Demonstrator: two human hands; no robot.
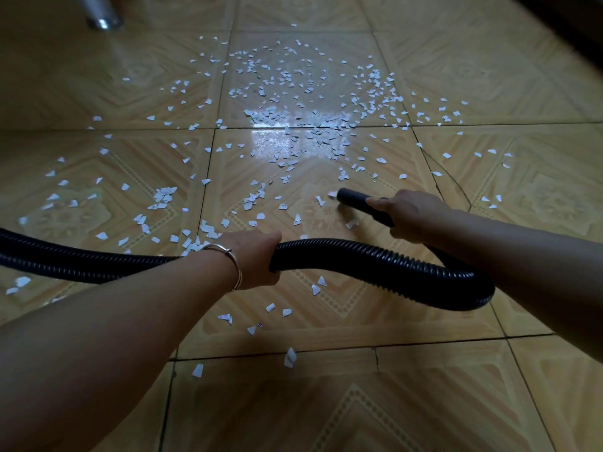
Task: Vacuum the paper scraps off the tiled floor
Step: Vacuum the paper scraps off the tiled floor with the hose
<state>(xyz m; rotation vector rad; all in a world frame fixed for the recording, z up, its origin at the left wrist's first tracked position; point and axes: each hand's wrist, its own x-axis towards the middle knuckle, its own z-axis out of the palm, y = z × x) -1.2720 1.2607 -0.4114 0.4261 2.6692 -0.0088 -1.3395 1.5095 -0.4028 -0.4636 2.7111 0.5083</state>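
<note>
My right hand (404, 212) grips the nozzle (351, 198), my left hand (256, 261) the corrugated hose (359, 252); barely begun, I think: paper scraps (293, 125) lie near and far.

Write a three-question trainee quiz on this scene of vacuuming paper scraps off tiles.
1. True or false: the left hand hangs empty while the right hand grips the smooth black nozzle tube.
2. Where on the tan patterned tiled floor do the white paper scraps lie thickest? A) ahead of the nozzle B) nearest the camera C) beside the metal leg
3. Fill in: the silver bangle sits on the ___ wrist.
Key: 1 false, it grips the ribbed black vacuum hose; 2 A; 3 left.
</note>
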